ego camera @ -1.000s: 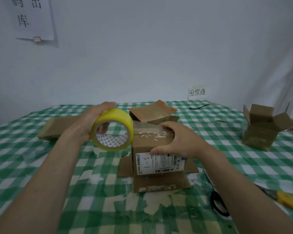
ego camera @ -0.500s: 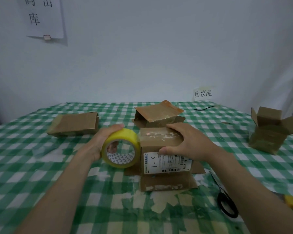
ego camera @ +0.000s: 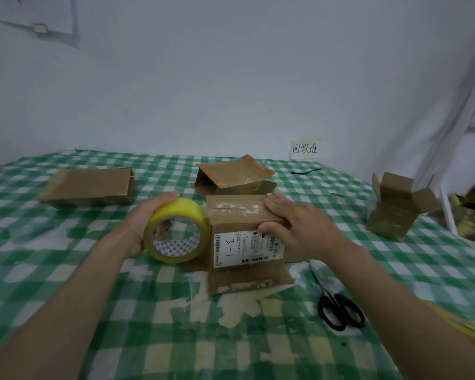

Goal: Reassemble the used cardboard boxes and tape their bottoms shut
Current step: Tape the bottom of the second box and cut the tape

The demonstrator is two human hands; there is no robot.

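A small cardboard box (ego camera: pixel 242 215) with a white label marked "3-1" stands upside down at the table's middle, its lower flaps splayed on the cloth. My right hand (ego camera: pixel 294 223) grips its top right corner, fingers on top and thumb on the front face. My left hand (ego camera: pixel 146 218) holds a yellow tape roll (ego camera: pixel 177 234) against the box's left side. A strip of clear tape runs from the roll onto the box's closed top.
A flattened box (ego camera: pixel 89 187) lies at the back left, a half-open box (ego camera: pixel 233 176) behind the middle one, and an open box (ego camera: pixel 398 207) at the right. Black scissors (ego camera: pixel 337 305) and a yellow knife (ego camera: pixel 466 333) lie at the front right on the green checked tablecloth (ego camera: pixel 52 256).
My left hand has brought the tape roll down from above the table to the box's left side. My right hand has slid to the right corner of the top.
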